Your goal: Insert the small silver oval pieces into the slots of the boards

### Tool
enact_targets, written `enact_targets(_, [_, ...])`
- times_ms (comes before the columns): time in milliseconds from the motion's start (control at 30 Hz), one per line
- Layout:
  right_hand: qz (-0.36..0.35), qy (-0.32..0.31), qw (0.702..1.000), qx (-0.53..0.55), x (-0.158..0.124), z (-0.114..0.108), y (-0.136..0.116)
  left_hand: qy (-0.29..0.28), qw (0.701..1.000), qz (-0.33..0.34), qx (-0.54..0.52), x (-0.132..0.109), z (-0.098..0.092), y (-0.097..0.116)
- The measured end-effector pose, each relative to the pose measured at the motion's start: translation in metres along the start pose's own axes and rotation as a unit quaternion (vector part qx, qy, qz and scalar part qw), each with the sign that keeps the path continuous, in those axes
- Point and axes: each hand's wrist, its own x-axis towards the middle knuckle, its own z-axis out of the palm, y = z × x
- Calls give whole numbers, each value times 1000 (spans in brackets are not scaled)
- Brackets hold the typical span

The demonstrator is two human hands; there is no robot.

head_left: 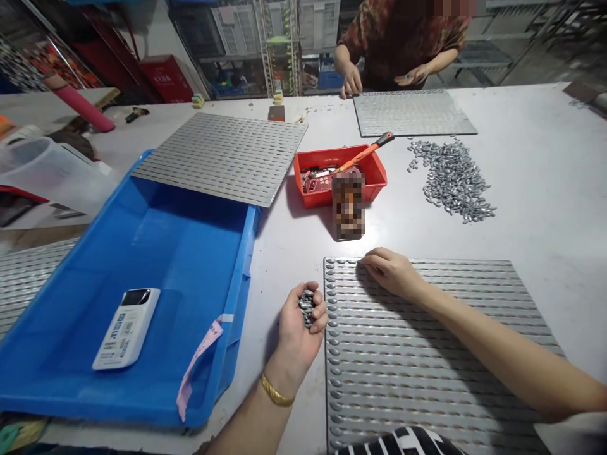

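the left hand (300,319) is cupped closed around a handful of small grey metal pieces (306,306), just beside the slotted metal tray (427,379). the right hand (389,270) rests fingertips-down on the tray's top left corner, fingers curled; whether it pinches a piece cannot be told

Left hand (300,319): cupping small metal pieces (306,306)
Right hand (391,272): fingertips down on slotted tray (427,373)

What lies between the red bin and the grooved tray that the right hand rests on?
In the head view, a blurred upright object stands between the red bin and the grooved tray; around it only bare table.
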Motion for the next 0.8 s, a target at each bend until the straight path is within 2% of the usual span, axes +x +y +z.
enact_targets(233, [-16, -28, 999, -28, 4, -4, -1, 44, 997, 31, 60, 2, -1, -5])
enact_targets(367, [-15, -22, 1000, -16, 6, -10, -7, 69, 990, 39, 116, 0, 0, -9])
enact_targets(500, [-11, 5, 995, 95, 9, -22, -43, 67, 988, 39, 136, -2, 1, -13])
enact_targets(567, [-35, 9, 988, 148, 12, -25, -67, 59, 987, 51, 139, -2, 1, -16])
enact_targets(700, [-67, -47, 989, 125, 20, -16, -100, 62, 985, 66, 149, -1, -1, -20])
enact_targets(800, [-65, -37, 992, 103, 23, -5, -107, 90, 985, 63, 135, 2, -2, -21])
